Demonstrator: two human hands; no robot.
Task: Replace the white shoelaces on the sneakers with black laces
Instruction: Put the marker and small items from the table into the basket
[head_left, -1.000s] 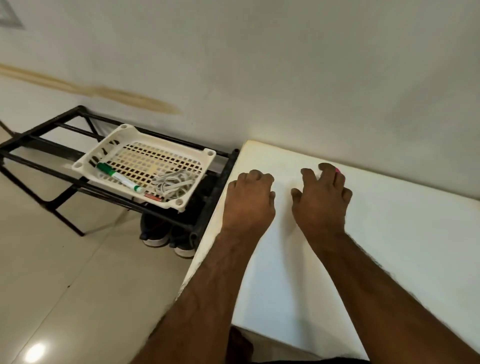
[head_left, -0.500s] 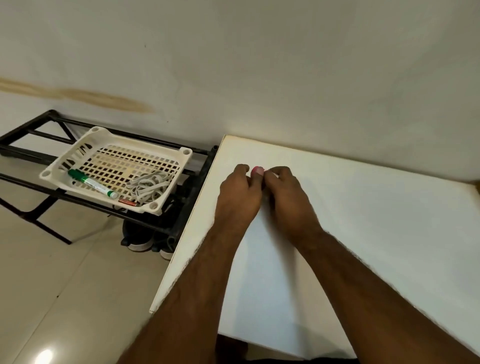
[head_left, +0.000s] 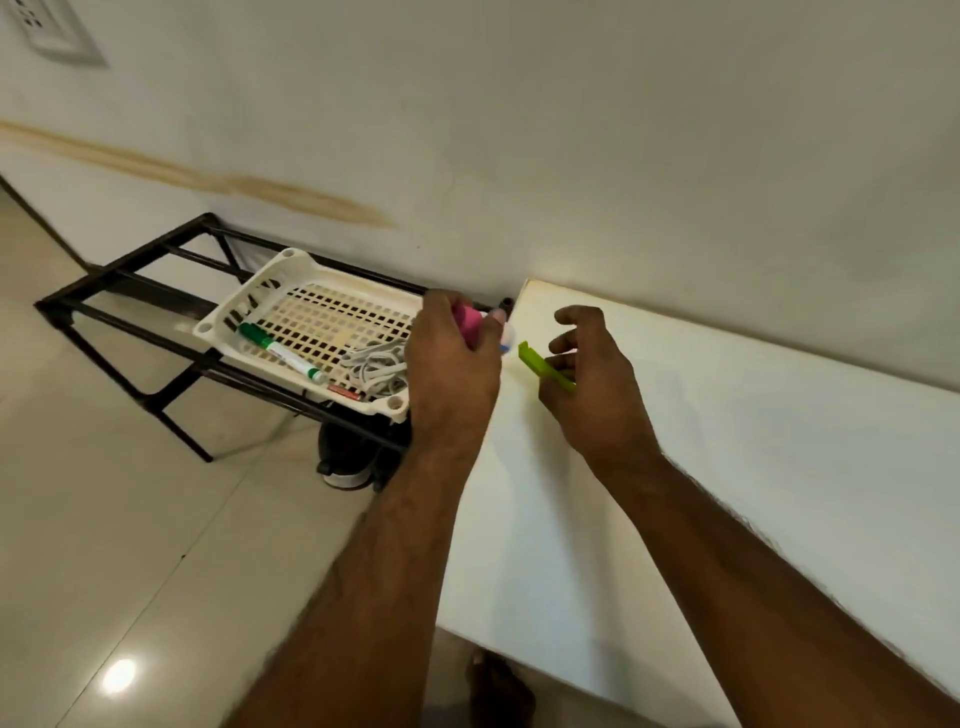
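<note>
- The sneakers (head_left: 345, 457) are seen only in part, dark with pale soles, on the floor (head_left: 130, 519) under the black rack (head_left: 156, 291); their laces cannot be made out.
- A bundle of pale laces (head_left: 374, 366) is seen in the white basket (head_left: 311, 270) on the rack, beside a green marker (head_left: 280, 352); no black laces are visible.
- The step is judged preparatory: no shoe is held, and small items unrelated to lacing are being handled.
- A pink object (head_left: 467, 319) is gripped by the left hand (head_left: 452, 364), fingers curled round it, over the basket's near edge, above the sneakers.
- A green strip (head_left: 545, 366) is pinched by the right hand (head_left: 592, 379) above the counter (head_left: 727, 467), well apart from the sneakers.
- Next, both hands would probably need to be freed and the sneakers fetched from under the rack.
</note>
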